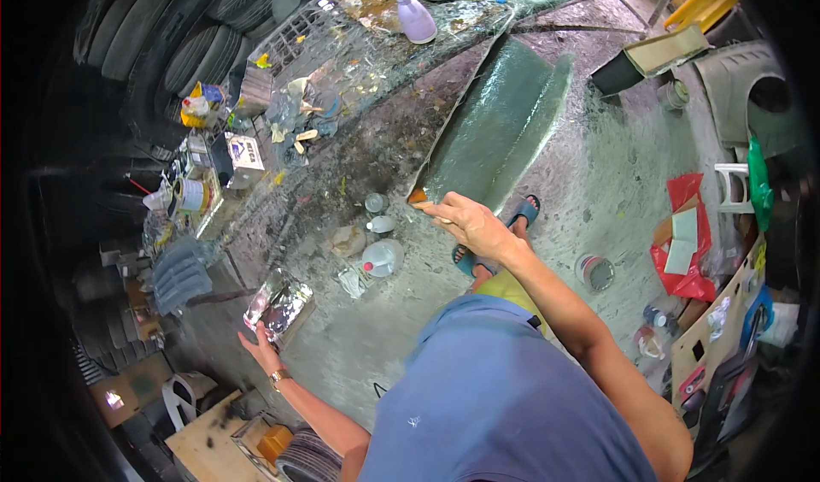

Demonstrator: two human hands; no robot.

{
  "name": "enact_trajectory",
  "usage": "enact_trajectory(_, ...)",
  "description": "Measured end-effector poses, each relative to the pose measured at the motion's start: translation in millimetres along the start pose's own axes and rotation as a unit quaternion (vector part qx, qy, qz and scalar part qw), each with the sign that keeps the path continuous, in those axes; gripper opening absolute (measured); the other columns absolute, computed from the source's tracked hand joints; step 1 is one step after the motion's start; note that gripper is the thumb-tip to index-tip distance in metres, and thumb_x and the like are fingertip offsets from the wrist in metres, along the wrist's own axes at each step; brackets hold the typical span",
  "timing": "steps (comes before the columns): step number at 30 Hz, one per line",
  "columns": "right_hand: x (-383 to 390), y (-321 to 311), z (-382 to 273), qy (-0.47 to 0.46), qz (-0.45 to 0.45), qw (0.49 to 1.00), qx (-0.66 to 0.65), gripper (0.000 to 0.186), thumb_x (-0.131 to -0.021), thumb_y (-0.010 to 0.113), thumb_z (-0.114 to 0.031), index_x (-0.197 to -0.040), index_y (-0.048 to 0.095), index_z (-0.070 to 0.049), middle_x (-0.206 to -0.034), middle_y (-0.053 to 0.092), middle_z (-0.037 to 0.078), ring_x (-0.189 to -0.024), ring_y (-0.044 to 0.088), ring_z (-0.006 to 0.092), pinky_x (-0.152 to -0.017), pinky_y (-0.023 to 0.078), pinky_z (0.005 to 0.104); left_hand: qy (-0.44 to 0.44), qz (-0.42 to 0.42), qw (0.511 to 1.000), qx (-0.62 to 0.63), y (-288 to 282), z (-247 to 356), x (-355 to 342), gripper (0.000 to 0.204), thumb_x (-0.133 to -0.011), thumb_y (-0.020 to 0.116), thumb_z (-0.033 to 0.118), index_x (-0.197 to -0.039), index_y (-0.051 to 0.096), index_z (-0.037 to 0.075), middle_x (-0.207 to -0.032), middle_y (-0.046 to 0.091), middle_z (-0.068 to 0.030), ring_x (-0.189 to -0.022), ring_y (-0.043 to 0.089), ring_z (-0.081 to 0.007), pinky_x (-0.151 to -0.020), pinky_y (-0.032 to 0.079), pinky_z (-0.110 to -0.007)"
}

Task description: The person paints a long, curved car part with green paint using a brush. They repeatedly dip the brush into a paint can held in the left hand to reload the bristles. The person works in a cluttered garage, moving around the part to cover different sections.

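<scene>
My left hand (263, 351), with a watch at the wrist, grips the near edge of a shiny foil-lined tray (295, 304) out to the left. My right hand (472, 227) is closed, fingers together, around a small orange-brown piece (417, 196); its kind is hard to tell, as the fingers hide most of it. That piece is at the near left corner of a long, curved grey-green panel (491, 123). The panel's surface looks wet and glossy, with a raised ridge along its right side.
Between tray and panel stand a clear jug (383, 258), a small bottle (381, 225) and a glass jar (376, 202). A can (595, 272) stands right of my sandalled feet. A cluttered workbench (367, 80) runs along the back left. Tyres (218, 50) are stacked beyond it. A red bag (686, 234) lies right.
</scene>
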State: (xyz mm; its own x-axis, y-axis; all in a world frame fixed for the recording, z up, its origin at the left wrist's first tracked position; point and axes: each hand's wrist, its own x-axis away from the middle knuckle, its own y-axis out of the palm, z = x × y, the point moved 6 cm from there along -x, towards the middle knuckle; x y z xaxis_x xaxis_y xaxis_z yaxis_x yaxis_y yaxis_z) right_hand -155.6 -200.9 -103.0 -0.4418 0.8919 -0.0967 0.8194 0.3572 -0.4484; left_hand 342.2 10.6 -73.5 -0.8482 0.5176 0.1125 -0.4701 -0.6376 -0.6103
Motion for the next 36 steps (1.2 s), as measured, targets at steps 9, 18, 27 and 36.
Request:
enact_trajectory(9, -10.2, -20.1, 14.7, 0.029, -0.021, 0.993, -0.112, 0.023, -0.09, 0.057, -0.012, -0.111, 0.063, -0.006, -0.082, 0.054, 0.006, -0.075, 0.056, 0.0173, -0.067, 0.046, 0.0304, -0.015, 0.026, 0.999, 0.023, 13.9, 3.9, 25.6, 0.096, -0.078, 0.071, 0.04, -0.146, 0.016, 0.001, -0.134, 0.04, -0.0219, -0.104, 0.053, -0.0241, -0.093, 0.04, -0.036)
enact_trajectory(18, -2.9, -19.0, 45.2, 0.129, 0.022, 0.966, -0.223, 0.019, -0.093, 0.055, -0.012, -0.105, 0.067, -0.005, -0.074, 0.051, -0.003, -0.062, 0.046, 0.0056, -0.055, 0.04, 0.0213, -0.049, 0.031, 0.998, 0.013, -0.9, -27.1, 24.2, 0.095, -0.079, 0.07, 0.041, -0.145, 0.016, -0.001, -0.137, 0.035, -0.0249, -0.109, 0.053, -0.0272, -0.096, 0.039, -0.036)
enact_trajectory(27, 13.7, -37.2, 34.5, 0.169, -0.032, 0.979, -0.11, 0.02, -0.093, 0.054, -0.015, -0.106, 0.066, -0.006, -0.078, 0.057, 0.002, -0.066, 0.053, 0.0093, -0.06, 0.044, 0.0253, -0.034, 0.016, 0.999, 0.019, 4.4, -45.3, 20.5, 0.092, -0.081, 0.068, 0.042, -0.144, 0.019, -0.003, -0.146, 0.025, -0.0236, -0.132, 0.032, -0.033, -0.106, 0.03, -0.04)
enact_trajectory(36, 41.3, -54.5, 32.4, 0.222, -0.073, 0.971, -0.044, 0.021, -0.092, 0.052, -0.014, -0.106, 0.065, -0.003, -0.082, 0.064, 0.008, -0.071, 0.059, 0.0153, -0.067, 0.048, 0.0305, -0.052, 0.01, 0.997, 0.049, 26.2, -35.3, 27.0, 0.089, -0.081, 0.069, 0.037, -0.146, 0.018, 0.003, -0.138, 0.035, -0.0235, -0.119, 0.044, -0.0281, -0.101, 0.034, -0.037)
